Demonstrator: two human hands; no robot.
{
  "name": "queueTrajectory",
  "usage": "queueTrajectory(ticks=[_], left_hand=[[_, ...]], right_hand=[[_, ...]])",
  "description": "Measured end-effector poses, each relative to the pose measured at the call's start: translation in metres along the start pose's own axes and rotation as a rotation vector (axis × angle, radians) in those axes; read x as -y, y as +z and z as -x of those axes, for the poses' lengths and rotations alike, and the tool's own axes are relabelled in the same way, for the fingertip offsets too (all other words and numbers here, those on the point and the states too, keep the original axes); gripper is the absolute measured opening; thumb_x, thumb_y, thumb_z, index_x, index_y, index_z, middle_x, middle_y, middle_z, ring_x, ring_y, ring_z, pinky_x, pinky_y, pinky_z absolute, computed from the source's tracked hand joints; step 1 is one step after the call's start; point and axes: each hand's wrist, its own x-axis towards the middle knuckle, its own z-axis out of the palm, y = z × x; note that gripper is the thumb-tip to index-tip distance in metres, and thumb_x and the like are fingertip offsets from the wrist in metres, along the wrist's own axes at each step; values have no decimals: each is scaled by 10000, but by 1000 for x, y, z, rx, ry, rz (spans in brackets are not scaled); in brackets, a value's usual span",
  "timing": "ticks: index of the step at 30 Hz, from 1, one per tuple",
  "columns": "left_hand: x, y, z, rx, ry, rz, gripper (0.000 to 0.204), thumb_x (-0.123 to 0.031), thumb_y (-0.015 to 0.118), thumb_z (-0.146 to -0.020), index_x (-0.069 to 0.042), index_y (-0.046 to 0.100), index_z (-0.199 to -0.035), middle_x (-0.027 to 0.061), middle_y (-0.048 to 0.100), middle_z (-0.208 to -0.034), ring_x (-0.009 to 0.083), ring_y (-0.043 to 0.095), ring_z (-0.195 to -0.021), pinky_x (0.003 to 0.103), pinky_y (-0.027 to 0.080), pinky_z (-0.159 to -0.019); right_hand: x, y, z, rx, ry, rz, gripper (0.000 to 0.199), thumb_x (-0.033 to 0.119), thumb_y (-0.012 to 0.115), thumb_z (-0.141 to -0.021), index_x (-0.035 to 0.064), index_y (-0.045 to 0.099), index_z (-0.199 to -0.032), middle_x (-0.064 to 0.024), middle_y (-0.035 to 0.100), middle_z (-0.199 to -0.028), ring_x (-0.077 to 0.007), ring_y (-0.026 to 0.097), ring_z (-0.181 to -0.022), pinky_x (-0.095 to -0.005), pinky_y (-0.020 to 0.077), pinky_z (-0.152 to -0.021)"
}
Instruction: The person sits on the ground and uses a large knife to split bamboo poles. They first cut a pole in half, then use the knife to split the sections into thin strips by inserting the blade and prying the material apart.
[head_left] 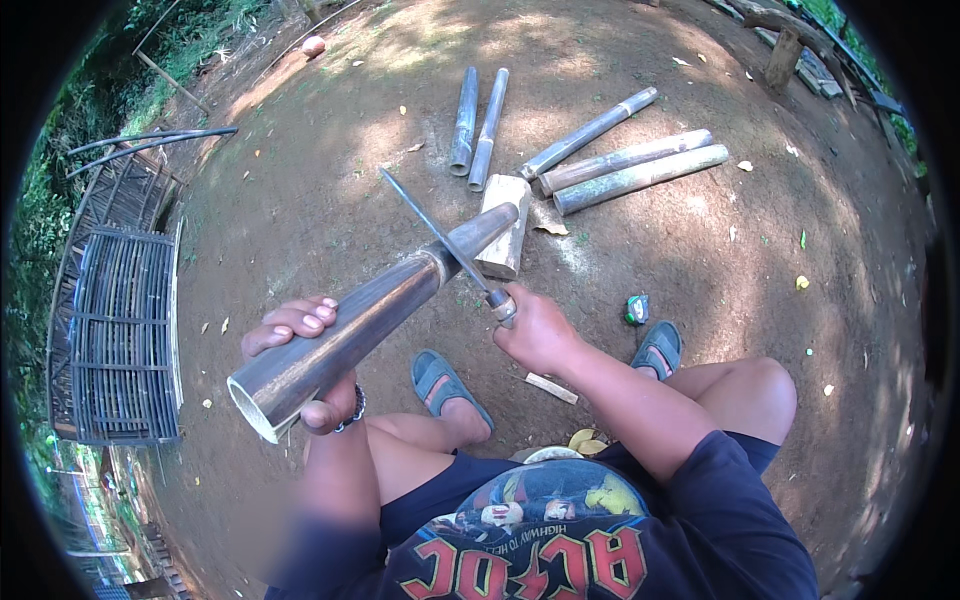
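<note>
My left hand (297, 330) is wrapped round the near end of a thick, dark bamboo tube (365, 315), whose hollow cut end faces me. The tube slants away to the right, and its far end rests on a pale wooden block (506, 232) on the ground. My right hand (538, 328) grips the wooden handle of a long-bladed knife (415, 208). Its blade lies across the tube, at or just beyond the ringed node. Whether the edge has bitten into the bamboo I cannot tell.
Several cut bamboo tubes (640, 160) lie on the dirt beyond the block. A tape measure (637, 309) is by my right sandal (657, 348). A small wood strip (551, 388) lies between my feet. At the left stands a slatted bamboo bench (125, 335); a post (784, 58) rises at the far right.
</note>
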Motion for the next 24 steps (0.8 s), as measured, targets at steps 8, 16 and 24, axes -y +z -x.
queueTrajectory(ticks=[8, 16, 24], left_hand=[[2, -1, -4, 18, 1, -55, 827, -752, 710, -716, -55, 503, -1111, 89, 518, -992, 241, 566, -968, 420, 498, -898], [1, 3, 1, 55, 4, 36, 1022, -856, 745, -548, -44, 505, -1121, 96, 578, -961, 245, 604, -935, 421, 524, -888], [-2, 7, 4, 77, -2, 81, 1035, -835, 770, -517, -53, 509, -1142, 131, 634, -982, 295, 641, -973, 477, 517, -925]], right_hand=[[-6, 2, 5, -34, -191, 22, 439, 138, 672, -760, 31, 559, -1171, -273, 665, -878, -463, 655, -887, -511, 520, -785], [-10, -3, 5, -49, -173, 20, 440, 141, 684, -755, 37, 560, -1165, -257, 671, -903, -452, 652, -902, -515, 515, -812], [-10, -19, 16, 0, -228, 84, 453, 147, 690, -748, 42, 562, -1169, -257, 673, -892, -451, 661, -884, -506, 525, -800]])
